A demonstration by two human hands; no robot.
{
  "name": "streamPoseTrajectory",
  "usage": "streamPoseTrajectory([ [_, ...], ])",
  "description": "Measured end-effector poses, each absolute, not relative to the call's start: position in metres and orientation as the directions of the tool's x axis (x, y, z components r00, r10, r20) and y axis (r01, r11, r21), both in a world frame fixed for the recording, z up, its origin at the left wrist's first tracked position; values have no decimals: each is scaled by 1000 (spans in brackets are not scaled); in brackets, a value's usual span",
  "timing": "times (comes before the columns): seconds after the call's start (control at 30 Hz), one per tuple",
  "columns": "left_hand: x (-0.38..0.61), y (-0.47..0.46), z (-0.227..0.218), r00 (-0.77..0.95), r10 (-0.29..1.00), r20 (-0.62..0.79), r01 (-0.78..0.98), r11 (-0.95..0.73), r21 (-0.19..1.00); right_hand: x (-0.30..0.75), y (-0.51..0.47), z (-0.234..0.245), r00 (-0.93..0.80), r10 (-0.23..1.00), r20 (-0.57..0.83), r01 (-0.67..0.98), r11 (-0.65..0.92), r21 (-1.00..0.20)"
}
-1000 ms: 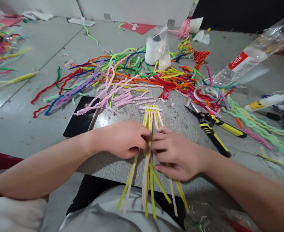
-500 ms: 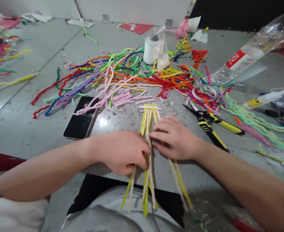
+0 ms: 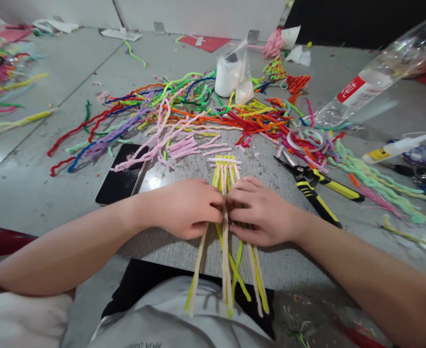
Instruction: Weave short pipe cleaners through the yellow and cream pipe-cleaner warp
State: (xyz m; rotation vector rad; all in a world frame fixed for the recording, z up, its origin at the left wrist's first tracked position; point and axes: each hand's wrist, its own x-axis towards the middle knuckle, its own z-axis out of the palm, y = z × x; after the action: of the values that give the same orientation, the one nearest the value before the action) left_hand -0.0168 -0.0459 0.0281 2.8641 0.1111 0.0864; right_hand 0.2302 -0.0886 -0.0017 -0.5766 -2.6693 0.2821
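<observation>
On the left of the table (image 3: 184, 171) you have a phone (image 3: 117, 176), then some short pink pieces (image 3: 184, 147). Right of those, well in from the near edge, the yellow and cream strands (image 3: 225, 256) are joined at their far end by what look like 2 pale crosspieces (image 3: 224, 160). Judging by that short band, your work is at an early stage: below it the strands run loose, their tails dropping past the near edge. Your left hand (image 3: 187, 208) lies palm down over the left strands, fingers curled in and seemingly pinching some; which ones is hidden. Your right hand (image 3: 263, 212) mirrors it on the right strands, fingers bent around them, tips close to the left's. Farther right, the cutters (image 3: 318, 188) lie apart from your hand, jaws parted
</observation>
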Motion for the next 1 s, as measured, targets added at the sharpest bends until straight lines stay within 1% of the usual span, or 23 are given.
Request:
streamPoseTrajectory([
  [0.17,-17,-39,27,986,149,75,127,-960,250,232,-88,-5,-843,412,346,327,903,-278],
  [0.3,-17,-37,29,986,152,61,129,-949,288,230,-92,-5,-868,380,321,298,914,-277],
  [0.5,-18,-39,31,991,131,0,124,-941,315,225,-97,-6,-887,349,301,282,928,-244],
  [0.7,-19,-42,32,996,92,19,81,-947,311,228,-94,-3,-879,373,296,302,917,-260],
  [0.87,-18,-44,34,998,57,6,52,-947,318,229,-91,-1,-873,367,322,283,918,-279],
  [1.0,-17,-46,36,998,24,53,4,-936,352,228,-91,-2,-883,361,298,277,916,-291],
])
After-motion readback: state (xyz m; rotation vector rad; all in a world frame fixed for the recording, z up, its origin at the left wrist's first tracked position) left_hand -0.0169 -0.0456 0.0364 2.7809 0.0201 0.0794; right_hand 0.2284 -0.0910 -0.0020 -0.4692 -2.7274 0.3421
